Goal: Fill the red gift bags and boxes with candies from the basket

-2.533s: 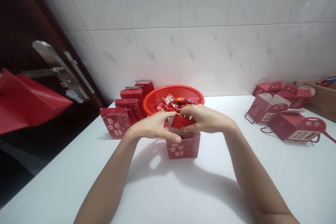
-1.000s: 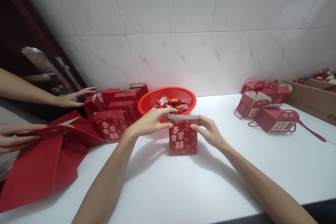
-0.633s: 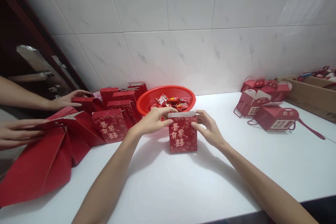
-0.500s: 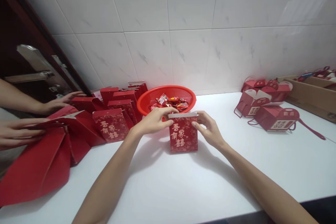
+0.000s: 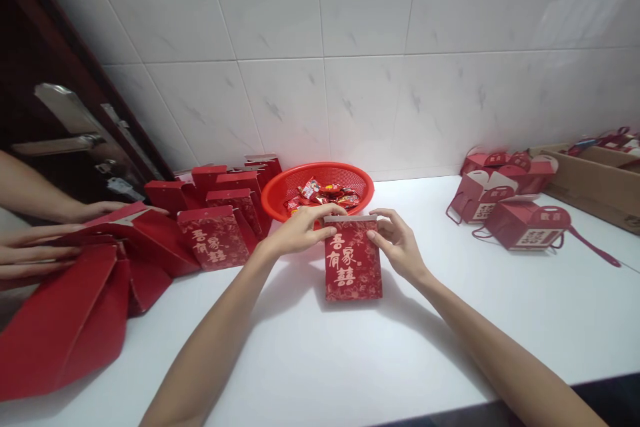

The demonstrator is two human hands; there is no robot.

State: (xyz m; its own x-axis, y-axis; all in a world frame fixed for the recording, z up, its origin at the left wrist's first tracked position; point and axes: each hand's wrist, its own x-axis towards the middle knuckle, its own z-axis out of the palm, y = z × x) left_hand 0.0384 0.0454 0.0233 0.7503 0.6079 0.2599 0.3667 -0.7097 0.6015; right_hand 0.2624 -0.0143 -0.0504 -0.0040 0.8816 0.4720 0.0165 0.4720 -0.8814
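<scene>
A red box (image 5: 353, 263) with gold characters and a pale strip along its top is held upright at the middle of the white table. My left hand (image 5: 306, 228) pinches its upper left corner between thumb and fingers. At the upper right corner, my right hand (image 5: 398, 240) grips the box the same way. Just behind my hands is a red mesh basket (image 5: 280, 180) with wrapped sweets (image 5: 323, 192) in it.
Several red boxes (image 5: 213, 240) stand at the left on the table (image 5: 310, 360). Another person's hands (image 5: 37, 250) hold large red card pieces (image 5: 65, 333) at the far left. Small handled boxes (image 5: 520, 223) and a cardboard carton (image 5: 595, 183) are at the right.
The box between my hands has come slightly nearer, its bottom edge now lower in view. The other person's hands and red card at the left have shifted a little.
</scene>
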